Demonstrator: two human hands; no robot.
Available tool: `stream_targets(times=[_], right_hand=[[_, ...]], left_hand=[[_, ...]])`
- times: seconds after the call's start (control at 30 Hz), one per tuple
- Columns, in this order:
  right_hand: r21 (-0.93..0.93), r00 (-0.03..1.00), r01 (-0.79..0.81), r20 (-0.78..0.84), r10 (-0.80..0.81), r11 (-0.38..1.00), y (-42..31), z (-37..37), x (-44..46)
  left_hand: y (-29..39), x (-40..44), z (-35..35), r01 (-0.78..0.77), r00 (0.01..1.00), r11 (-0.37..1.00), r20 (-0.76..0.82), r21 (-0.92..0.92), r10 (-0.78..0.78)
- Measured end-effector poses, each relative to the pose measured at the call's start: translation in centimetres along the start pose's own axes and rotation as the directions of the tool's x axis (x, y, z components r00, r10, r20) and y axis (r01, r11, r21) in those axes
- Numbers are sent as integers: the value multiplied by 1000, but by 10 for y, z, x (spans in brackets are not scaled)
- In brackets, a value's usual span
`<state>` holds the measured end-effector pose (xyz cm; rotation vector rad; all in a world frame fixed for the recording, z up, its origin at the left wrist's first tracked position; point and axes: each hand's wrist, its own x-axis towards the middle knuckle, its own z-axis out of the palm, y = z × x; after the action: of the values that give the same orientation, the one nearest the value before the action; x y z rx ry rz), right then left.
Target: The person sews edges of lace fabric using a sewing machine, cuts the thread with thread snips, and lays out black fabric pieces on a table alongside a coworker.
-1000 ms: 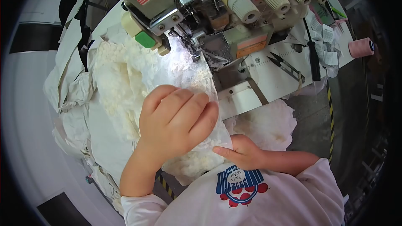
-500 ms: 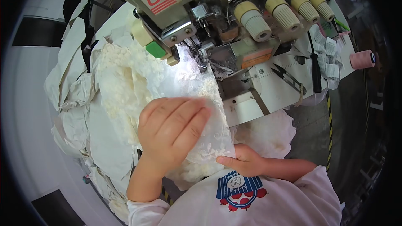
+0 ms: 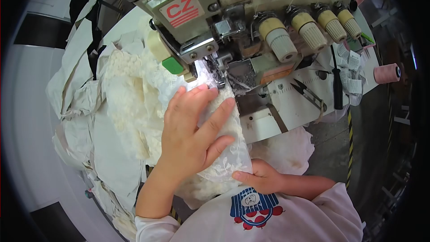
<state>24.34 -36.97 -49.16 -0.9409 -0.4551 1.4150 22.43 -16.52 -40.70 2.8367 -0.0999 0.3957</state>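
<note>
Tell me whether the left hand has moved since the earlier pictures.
Yes. Judged against the sewing machine's presser foot, the left hand has moved forward, closer to the foot, with its fingers now spread over the lace fabric.

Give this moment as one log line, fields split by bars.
left hand: fingers spread on lace fabric | right hand: holding its near edge | sewing machine: just beyond left fingertips | scissors: beside screwdriver

Yellow-and-black striped tape (image 3: pixel 350 145) runs along the grey floor (image 3: pixel 329 149).
</note>
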Motion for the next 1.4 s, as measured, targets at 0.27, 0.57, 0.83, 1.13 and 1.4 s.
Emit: stream_targets(times=[0.27,0.57,0.83,1.13,1.4], right_hand=[[-4,1000,-28,9,28,1000,-11,-5,10],[99,999,-36,15,34,994,-20,-6,17],[115,997,-75,27,72,991,-25,-9,20],[109,1000,-20,0,20,994,-49,-13,37],[126,1000,20,-8,-19,992,-48,-15,39]], left_hand=[[-15,10,-2,-33,999,999,0,-7,33],[-10,1,-15,-81,996,994,48,69,78],[-8,2,-6,-29,998,998,53,-47,32],[-35,16,-11,-120,993,991,14,-60,121],[-11,3,-10,-18,998,996,57,-84,23]])
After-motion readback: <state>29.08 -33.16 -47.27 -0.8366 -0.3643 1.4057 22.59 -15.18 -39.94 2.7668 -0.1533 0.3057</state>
